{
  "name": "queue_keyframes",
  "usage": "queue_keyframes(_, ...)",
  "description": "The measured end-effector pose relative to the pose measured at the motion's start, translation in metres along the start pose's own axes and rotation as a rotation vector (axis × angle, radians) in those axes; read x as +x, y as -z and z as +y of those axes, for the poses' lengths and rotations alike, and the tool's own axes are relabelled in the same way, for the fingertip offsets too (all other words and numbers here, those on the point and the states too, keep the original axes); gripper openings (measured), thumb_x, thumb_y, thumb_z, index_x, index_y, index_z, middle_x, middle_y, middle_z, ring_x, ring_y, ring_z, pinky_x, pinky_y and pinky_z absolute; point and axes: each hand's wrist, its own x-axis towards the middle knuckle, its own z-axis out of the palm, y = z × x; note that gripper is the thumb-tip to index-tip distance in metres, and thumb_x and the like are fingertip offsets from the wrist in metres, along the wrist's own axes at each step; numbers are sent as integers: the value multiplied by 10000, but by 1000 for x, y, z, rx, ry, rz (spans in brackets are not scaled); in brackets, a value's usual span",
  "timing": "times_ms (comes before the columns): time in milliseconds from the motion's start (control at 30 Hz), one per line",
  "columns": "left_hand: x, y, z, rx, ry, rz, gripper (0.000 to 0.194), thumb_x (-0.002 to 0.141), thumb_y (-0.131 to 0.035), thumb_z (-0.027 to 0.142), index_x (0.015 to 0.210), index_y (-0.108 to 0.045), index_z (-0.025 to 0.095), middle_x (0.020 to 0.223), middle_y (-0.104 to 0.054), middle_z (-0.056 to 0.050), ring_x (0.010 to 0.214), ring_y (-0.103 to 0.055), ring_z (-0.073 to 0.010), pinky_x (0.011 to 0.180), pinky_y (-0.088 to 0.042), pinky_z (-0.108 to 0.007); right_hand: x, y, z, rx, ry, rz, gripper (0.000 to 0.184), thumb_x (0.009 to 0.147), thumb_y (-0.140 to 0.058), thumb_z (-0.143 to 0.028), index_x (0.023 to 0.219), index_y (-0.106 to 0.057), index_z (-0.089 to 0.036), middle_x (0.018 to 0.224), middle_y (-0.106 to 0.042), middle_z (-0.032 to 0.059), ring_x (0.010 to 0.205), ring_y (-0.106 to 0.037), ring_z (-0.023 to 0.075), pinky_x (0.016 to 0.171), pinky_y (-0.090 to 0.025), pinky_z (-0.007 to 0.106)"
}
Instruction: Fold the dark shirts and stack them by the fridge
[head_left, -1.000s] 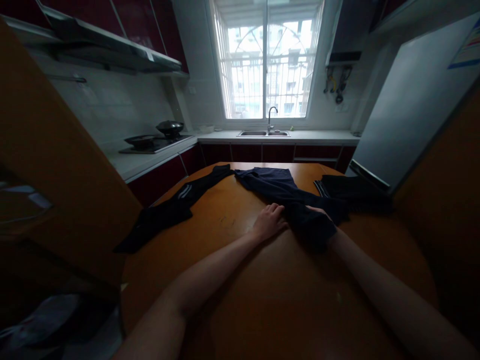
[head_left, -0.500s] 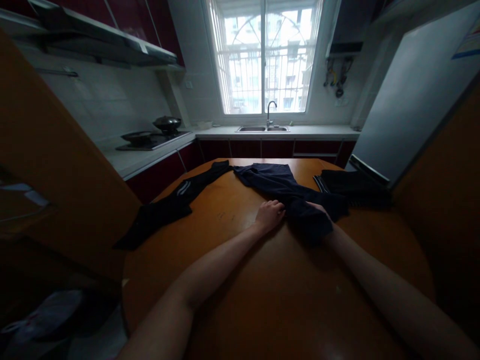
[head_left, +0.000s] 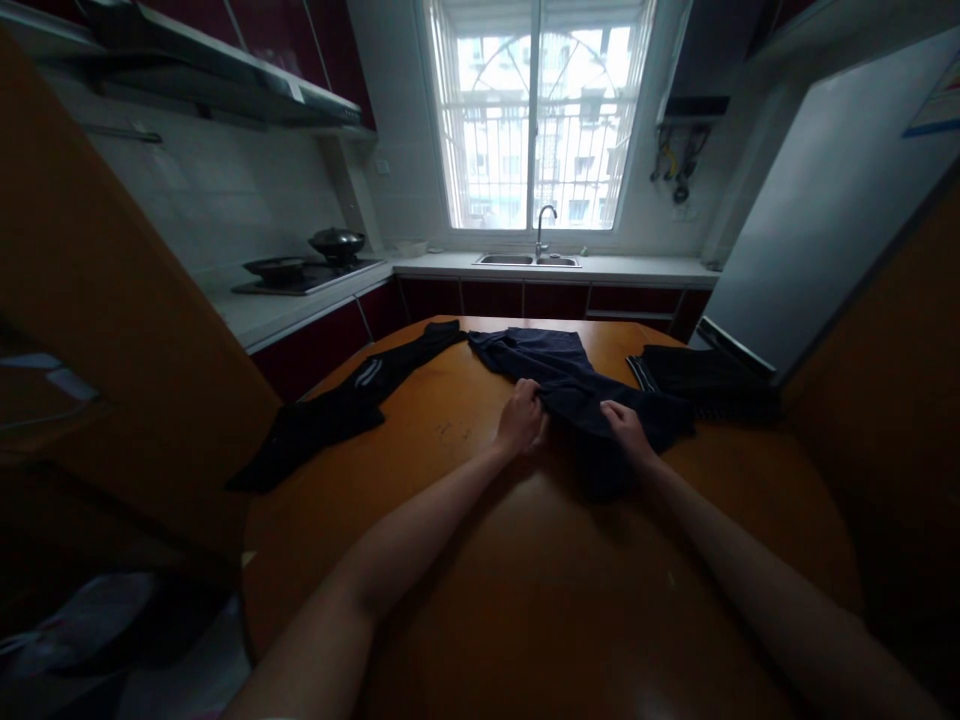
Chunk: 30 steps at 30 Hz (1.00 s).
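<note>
A dark navy garment [head_left: 559, 355] lies spread and creased across the far middle of the table; its exact kind is hard to tell. My left hand [head_left: 520, 418] is closed on its near left edge, fingers curled over the cloth. On the near side, my right hand [head_left: 627, 428] pinches the fabric between thumb and fingers. A part of the garment drapes down between and below both hands. To the left lies a long black garment [head_left: 330, 430] with pale stripes. A folded dark stack of cloth [head_left: 701, 375] sits at the right.
The round wooden table [head_left: 480, 620] fills the foreground. Beyond it runs a white counter with a sink [head_left: 506, 260] and tap under the window. Pans [head_left: 337, 243] stand on the stove at left. A fridge [head_left: 810, 220] rises at right, and a bag [head_left: 97, 625] lies low at left.
My left hand has moved slightly left and away from me, drawing the garment's edge. My right hand has come out from under the cloth fold and now shows on top, pinching it.
</note>
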Motion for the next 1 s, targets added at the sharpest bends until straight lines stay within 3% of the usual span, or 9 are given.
queue_keyframes(133, 32, 39, -2, -203, 30, 315, 147, 1018, -387, 197, 946, -515, 213, 908, -583, -31, 861, -584, -165, 807, -469, -273, -14, -7, 6, -558, 281, -133, 309, 880, -621, -344, 1125, -732, -192, 1364, -616, 136, 1337, -473, 313, 1171, -317, 484)
queue_keyframes(300, 49, 114, 18, -127, -186, 515, 194, 1050, -377, 312, 974, -530, 220, 959, -610, -41, 919, -611, -173, 865, -472, -300, -22, -15, 4, -945, 279, -272, 465, 966, -522, -341, 1371, -611, -130, 1455, -546, 181, 1357, -483, 306, 1154, -358, 449)
queue_keyframes(400, 26, 154, 18, 20, -256, 355, 207, 1019, -448, 360, 937, -570, 214, 911, -640, -33, 876, -625, -180, 841, -486, -308, -28, -15, -4, -981, 306, -319, 454, 975, -524, -363, 1367, -618, -155, 1433, -566, 169, 1322, -514, 307, 1114, -398, 443)
queue_keyframes(533, -14, 190, -21, -10, -107, -307, 322, 1008, -433, 435, 937, -650, 209, 792, -689, -13, 729, -649, -170, 739, -518, -288, -36, -14, -13, -988, 353, -375, 408, 958, -551, -359, 1312, -652, -181, 1382, -602, 147, 1289, -526, 307, 1076, -419, 444)
queue_keyframes(567, -21, 195, -35, -20, -36, -385, 370, 1013, -405, 458, 930, -663, 207, 779, -697, -18, 715, -657, -173, 733, -526, -294, -36, -14, -15, -981, 357, -385, 401, 958, -549, -349, 1308, -651, -183, 1363, -613, 137, 1265, -540, 298, 1065, -425, 431)
queue_keyframes(733, -42, 193, -78, 127, 155, -233, 378, 912, -528, 523, 1019, -693, 201, 1028, -730, -95, 950, -686, -262, 918, -531, -420, -23, 2, -19, -1005, 295, -251, 403, 908, -481, -132, 1270, -654, -170, 1294, -634, 128, 1180, -574, 258, 1017, -436, 377)
queue_keyframes(800, -53, 188, -73, 161, 139, -254, 365, 895, -563, 498, 1065, -706, 209, 1115, -710, -117, 1053, -661, -287, 1004, -493, -456, -18, 19, -18, -1069, 253, -180, 421, 844, -496, -73, 1206, -684, -175, 1244, -639, 140, 1156, -573, 277, 986, -444, 390)
queue_keyframes(900, -80, 188, -51, 185, 29, -404, 371, 900, -620, 451, 1220, -689, 277, 1315, -630, -103, 1239, -571, -286, 1114, -407, -447, -25, 48, -14, -1072, 250, -139, 354, 811, -540, -84, 1092, -722, -200, 1160, -639, 144, 1104, -577, 298, 961, -454, 421)
queue_keyframes(1000, -106, 193, -38, 228, -82, -534, 593, 832, -736, 398, 1401, -572, 369, 1445, -539, -68, 1336, -487, -297, 1149, -365, -463, -48, 69, -7, -938, 379, -287, 243, 863, -615, -231, 1080, -723, -242, 1181, -634, 121, 1115, -564, 297, 980, -454, 444)
